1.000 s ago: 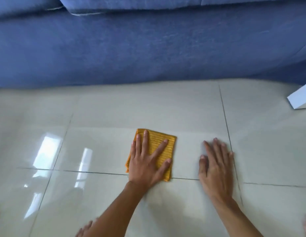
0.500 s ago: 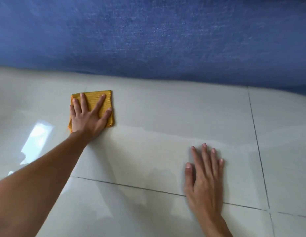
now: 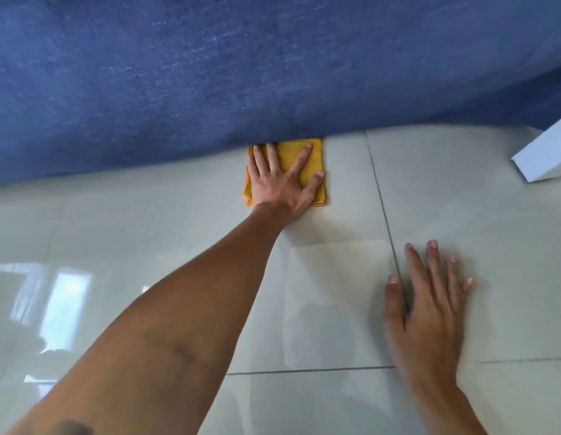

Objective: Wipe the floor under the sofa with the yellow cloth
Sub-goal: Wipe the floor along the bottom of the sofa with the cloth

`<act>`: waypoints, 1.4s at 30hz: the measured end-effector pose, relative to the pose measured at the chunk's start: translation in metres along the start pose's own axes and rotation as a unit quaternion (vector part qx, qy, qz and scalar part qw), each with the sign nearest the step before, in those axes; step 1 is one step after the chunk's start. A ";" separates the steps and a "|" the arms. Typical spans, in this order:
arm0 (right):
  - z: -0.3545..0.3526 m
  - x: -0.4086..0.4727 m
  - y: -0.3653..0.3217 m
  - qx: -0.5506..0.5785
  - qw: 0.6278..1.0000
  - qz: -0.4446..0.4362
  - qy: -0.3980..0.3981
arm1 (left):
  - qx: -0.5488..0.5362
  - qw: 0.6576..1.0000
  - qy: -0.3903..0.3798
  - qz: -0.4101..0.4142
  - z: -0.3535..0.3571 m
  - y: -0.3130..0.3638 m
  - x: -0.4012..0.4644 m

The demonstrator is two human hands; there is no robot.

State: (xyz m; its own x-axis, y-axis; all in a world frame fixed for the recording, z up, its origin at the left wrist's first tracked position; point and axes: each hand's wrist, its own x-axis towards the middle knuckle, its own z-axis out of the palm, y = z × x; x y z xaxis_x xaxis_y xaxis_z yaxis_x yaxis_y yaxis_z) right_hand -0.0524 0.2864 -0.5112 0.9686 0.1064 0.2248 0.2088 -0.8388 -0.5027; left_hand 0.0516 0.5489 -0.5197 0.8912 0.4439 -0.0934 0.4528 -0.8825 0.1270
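Observation:
A folded yellow cloth [image 3: 291, 152] lies flat on the pale tiled floor [image 3: 147, 221], its far edge slipping beneath the lower edge of the blue sofa [image 3: 241, 73]. My left hand [image 3: 282, 180] presses down on the cloth with fingers spread, and the tips of the middle fingers are hidden under the sofa. My right hand [image 3: 429, 302] lies flat on the floor nearer to me, fingers apart, holding nothing.
The sofa fills the whole upper half of the view and its base sits very low over the floor. A white box-like object [image 3: 546, 152] stands on the floor at the right edge. Bright window reflections glare on the tiles at the left.
My left hand has pushed the cloth forward across the floor until it reaches the sofa's bottom edge. My right hand stays flat on the tiles.

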 end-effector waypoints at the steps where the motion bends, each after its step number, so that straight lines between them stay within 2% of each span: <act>1: -0.011 0.011 0.023 -0.018 0.999 0.032 0.014 | 0.000 1.000 -0.002 0.022 0.004 0.029 0.003; 5: -0.050 0.033 0.101 -0.090 0.985 0.140 0.041 | 0.010 0.994 -0.023 0.102 0.017 0.142 0.009; 9: -0.056 0.026 0.129 -0.140 0.977 0.158 0.028 | 0.022 0.980 -0.041 0.191 0.031 0.234 -0.011; 11: -0.053 0.025 0.130 -0.144 0.976 0.156 0.039 | 0.022 0.972 -0.043 0.230 0.037 0.261 -0.031; 14: -0.054 0.026 0.130 -0.130 0.978 0.157 0.052 | 0.025 0.961 -0.044 0.274 0.039 0.258 -0.062; 18: -0.059 0.025 0.125 -0.133 0.977 0.163 0.039 | -0.012 0.956 -0.023 0.292 0.041 0.210 -0.119; 23: -0.064 0.027 0.106 -0.117 0.978 0.171 -0.010 | -0.039 0.970 0.006 0.239 0.038 0.120 -0.186; 29: -0.025 -0.011 0.008 -0.077 0.995 0.036 -0.060 | -0.022 0.995 0.019 0.097 0.019 -0.019 -0.227; 35: 0.035 -0.047 -0.095 -0.053 0.990 -0.081 -0.106 | -0.003 0.998 0.010 -0.054 -0.005 -0.164 -0.245; 42: 0.068 -0.060 -0.121 -0.109 0.979 -0.115 -0.131 | 0.000 0.978 0.014 -0.206 -0.028 -0.307 -0.212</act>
State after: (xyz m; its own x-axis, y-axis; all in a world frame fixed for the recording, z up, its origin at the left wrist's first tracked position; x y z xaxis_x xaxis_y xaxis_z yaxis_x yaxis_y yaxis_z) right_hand -0.1266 0.4183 -0.5205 0.9068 0.4150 0.0742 0.4190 -0.8675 -0.2681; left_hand -0.2754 0.7304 -0.5111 0.6335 0.7660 -0.1086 0.7737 -0.6279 0.0843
